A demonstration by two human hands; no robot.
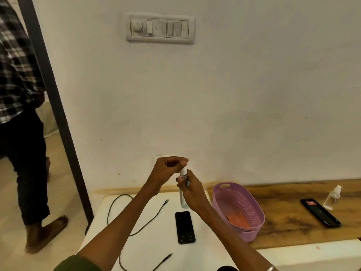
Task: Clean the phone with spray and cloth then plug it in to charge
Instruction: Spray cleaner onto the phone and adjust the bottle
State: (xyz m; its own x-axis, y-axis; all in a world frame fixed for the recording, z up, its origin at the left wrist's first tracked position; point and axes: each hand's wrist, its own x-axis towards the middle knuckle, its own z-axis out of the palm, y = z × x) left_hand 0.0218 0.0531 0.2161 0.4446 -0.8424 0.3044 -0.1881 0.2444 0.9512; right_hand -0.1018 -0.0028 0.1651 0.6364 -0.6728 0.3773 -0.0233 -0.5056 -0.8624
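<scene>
now r hand grips spray bottle, l hand pinches cap

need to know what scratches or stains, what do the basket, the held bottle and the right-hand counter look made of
Basket: lilac plastic, matte, judging by the moulded perforated walls and handle slots.
Bottle: clear, glossy, likely plastic though glass is possible; you see through it, with a white cap under the left hand while the right hand grips the body.
Counter: wood or wood-look laminate, brown grain with dark streaks.

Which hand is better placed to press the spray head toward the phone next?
The left hand: its fingertips already sit on the spray bottle's white top, while the right hand grips the body above the phone.
</scene>
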